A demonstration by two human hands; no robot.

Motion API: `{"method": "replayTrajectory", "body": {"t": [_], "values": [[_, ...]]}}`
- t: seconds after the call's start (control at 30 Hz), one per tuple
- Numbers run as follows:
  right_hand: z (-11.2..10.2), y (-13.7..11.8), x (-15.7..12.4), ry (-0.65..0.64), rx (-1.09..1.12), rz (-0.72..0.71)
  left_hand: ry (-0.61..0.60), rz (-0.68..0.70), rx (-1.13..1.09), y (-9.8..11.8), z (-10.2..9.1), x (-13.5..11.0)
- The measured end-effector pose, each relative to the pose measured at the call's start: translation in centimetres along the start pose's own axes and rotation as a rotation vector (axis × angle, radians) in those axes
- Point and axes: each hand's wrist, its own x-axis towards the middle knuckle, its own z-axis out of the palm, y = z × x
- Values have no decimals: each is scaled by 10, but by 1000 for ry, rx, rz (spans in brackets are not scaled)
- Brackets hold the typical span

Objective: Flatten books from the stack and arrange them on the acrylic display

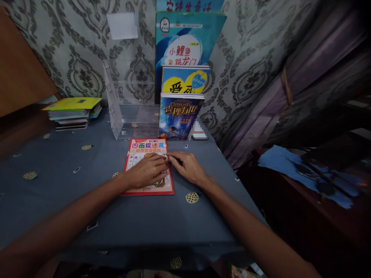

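Note:
A thin book point(136, 185) with a red border, a white picture panel and colourful Chinese lettering lies closed on the tablecloth. My left hand point(149, 170) rests flat across the middle of its cover, fingers stretched toward the right edge. At that right edge is my right hand point(187, 166), its fingertips touching or just beside the book. Its thumb and forefinger are slightly apart, and nothing shows gripped between them. Both hands cover part of the cover picture.
Behind the book stands a clear acrylic rack point(113, 104), with a dark blue book point(179, 119), a yellow-and-blue book point(185, 79) and a teal book point(191, 34) upright in its right side. A book stack point(72, 110) sits back left. The table's right edge point(246, 185) slopes forward near a purple curtain point(261, 116).

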Motion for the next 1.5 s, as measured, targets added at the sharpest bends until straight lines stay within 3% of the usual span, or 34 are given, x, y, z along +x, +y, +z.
{"method": "replayTrajectory", "body": {"t": [1.07,1.5], "values": [[-2,-9,-7,-23,-43,7,23,-33,-110,6,2,-6],[-3,-14,-8,-4,-6,-16,-8,-18,-144,9,-8,-4]]}}
